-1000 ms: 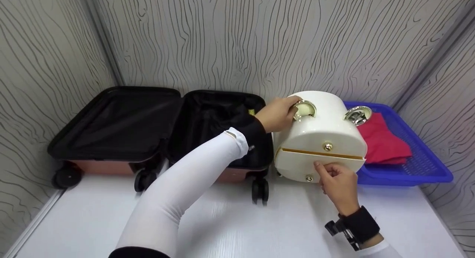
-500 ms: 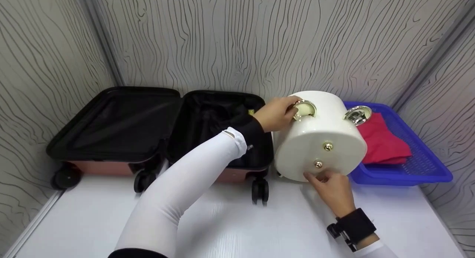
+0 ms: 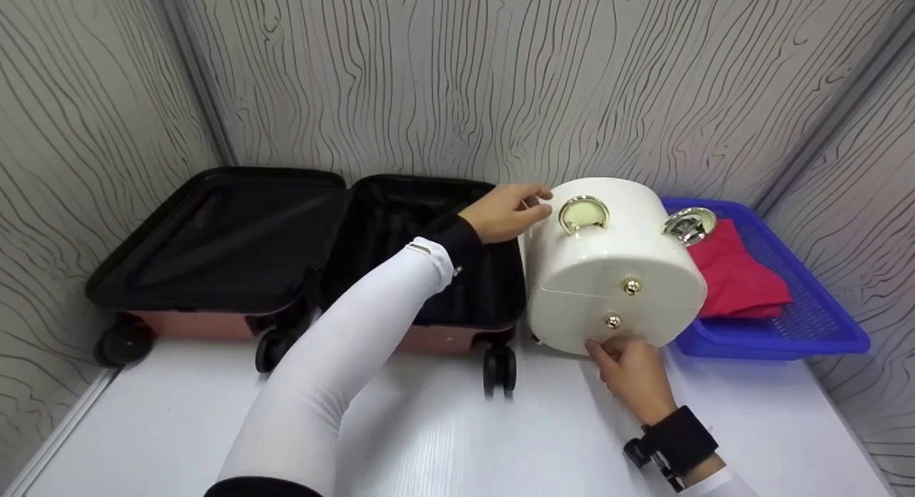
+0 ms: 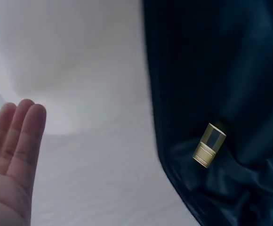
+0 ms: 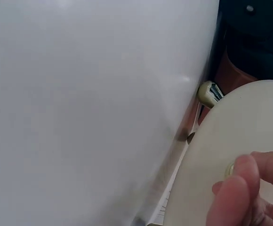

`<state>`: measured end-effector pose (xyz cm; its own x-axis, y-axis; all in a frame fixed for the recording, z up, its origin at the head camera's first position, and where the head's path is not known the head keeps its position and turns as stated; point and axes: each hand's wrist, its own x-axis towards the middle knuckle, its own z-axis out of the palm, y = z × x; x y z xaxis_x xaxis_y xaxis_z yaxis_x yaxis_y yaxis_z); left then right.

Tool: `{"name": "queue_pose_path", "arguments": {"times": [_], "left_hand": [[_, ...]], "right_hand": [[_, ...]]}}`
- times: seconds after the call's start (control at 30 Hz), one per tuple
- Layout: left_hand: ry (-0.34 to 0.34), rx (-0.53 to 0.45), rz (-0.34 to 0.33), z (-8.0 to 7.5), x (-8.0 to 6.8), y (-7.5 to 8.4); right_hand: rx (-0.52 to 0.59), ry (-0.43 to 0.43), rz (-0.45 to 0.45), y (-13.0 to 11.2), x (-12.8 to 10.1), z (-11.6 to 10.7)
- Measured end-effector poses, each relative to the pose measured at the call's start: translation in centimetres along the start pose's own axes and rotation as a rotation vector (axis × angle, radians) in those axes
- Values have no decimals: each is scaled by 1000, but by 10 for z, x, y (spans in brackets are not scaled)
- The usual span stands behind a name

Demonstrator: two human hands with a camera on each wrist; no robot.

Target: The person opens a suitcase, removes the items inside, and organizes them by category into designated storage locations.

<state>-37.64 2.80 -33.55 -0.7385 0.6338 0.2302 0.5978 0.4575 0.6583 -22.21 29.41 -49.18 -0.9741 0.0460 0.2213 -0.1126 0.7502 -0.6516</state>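
A white rounded box (image 3: 615, 261) with gold knobs and two ring handles stands on the table between the suitcase and the tray, its drawer closed. My left hand (image 3: 506, 212) hovers just left of the box with relaxed, straight fingers (image 4: 19, 136), holding nothing and clear of the near ring handle (image 3: 583, 213). My right hand (image 3: 629, 365) rests its loosely curled fingertips (image 5: 242, 186) against the lower front of the box, just under the lower knob (image 3: 612, 320).
An open suitcase (image 3: 286, 247) with black lining lies at the left; a small gold item (image 4: 210, 145) lies in its right half. A blue tray (image 3: 800, 325) holding red cloth (image 3: 736, 275) sits at the right. Patterned walls close in on three sides.
The box's drawer, pulled out a second ago, is pushed shut by my right hand. My left hand has let go of the ring handle and moved slightly left.
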Motion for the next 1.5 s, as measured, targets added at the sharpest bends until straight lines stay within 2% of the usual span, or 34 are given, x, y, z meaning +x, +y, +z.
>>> {"name": "queue_pose_path", "arguments": {"times": [0.1, 0.17, 0.3, 0.4, 0.47, 0.67, 0.83, 1.0, 1.27, 1.5], "left_hand": [[-15, 18, -17, 0, -4, -10], [-37, 19, 0, 4, -6, -9], [-66, 6, 97, 12, -4, 9], [-36, 26, 155, 15, 1, 26], [7, 60, 168, 16, 6, 34], [109, 186, 129, 22, 15, 45], [167, 217, 125, 28, 16, 45], [175, 221, 124, 27, 17, 45], [162, 212, 85, 23, 15, 45], [174, 211, 117, 24, 15, 42]], "right_hand": [[-1, -7, 1, 0, -4, -1], [-3, -11, 9, 0, -7, -1], [4, -17, 23, -1, -8, -3], [16, -23, 29, -2, -6, -5], [26, -32, 34, -2, -4, -5], [52, -38, 49, -3, 0, -5], [53, -47, 70, -3, -2, -6], [33, -53, 83, -7, -13, -8], [57, -65, 112, -13, -42, -12], [34, -56, 104, -13, -64, -14]]}}
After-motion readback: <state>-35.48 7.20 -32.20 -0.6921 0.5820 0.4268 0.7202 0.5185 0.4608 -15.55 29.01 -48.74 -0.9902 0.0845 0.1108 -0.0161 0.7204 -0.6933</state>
